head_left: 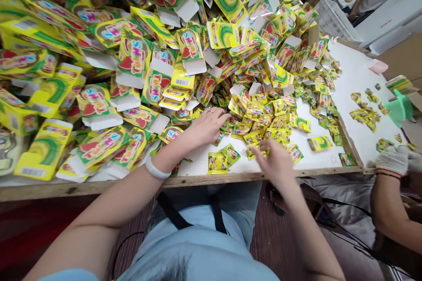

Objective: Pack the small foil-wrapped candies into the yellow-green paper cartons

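My left hand [208,127], with a ring and a pale bracelet at the wrist, reaches into the edge of the packet pile; its fingertips are partly lost among green and yellow packets. My right hand [273,158] is blurred over the white table [194,166], with its fingers near a small yellow packet [252,151]. Between the hands lie a yellow packet [216,163] and a green packet [231,153], touching each other. Beyond them is a heap of small yellow packets [260,114].
Many printed cartons [135,57] are heaped at left and behind. A wooden rim [198,180] edges the table. At right, a co-worker's gloved hand [392,160] is near loose packets [365,116]. A white crate [336,19] stands at back right.
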Demonstrator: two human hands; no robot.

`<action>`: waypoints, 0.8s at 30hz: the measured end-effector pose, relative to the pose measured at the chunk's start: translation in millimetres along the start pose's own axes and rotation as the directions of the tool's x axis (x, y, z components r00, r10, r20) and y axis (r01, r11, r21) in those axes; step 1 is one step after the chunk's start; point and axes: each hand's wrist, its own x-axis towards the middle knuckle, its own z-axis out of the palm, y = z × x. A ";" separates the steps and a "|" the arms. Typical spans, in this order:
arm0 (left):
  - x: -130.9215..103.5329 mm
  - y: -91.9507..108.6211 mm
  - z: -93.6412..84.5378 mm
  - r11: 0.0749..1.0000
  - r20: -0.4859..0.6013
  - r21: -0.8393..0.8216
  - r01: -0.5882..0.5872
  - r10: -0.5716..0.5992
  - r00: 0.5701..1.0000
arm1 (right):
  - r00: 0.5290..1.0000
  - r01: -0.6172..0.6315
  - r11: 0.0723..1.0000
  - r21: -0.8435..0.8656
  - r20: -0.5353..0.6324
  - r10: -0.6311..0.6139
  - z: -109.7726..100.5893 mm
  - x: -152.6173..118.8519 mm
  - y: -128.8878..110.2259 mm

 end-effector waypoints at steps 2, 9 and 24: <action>-1.5 -1.0 1.3 1.000 -0.020 -0.001 0.015 -0.015 1.000 | 0.996 -0.046 0.987 -0.156 0.065 0.056 41.9 0.1 -14.2; -3.2 -12.8 2.5 1.000 -0.026 -0.010 0.013 -0.013 1.000 | 0.977 -0.096 0.988 -0.119 0.178 0.117 62.4 13.1 -33.6; -5.0 18.4 21.3 0.924 0.100 -0.375 -0.075 0.120 0.988 | 0.923 -0.385 0.775 0.501 0.232 0.308 47.5 2.4 -1.4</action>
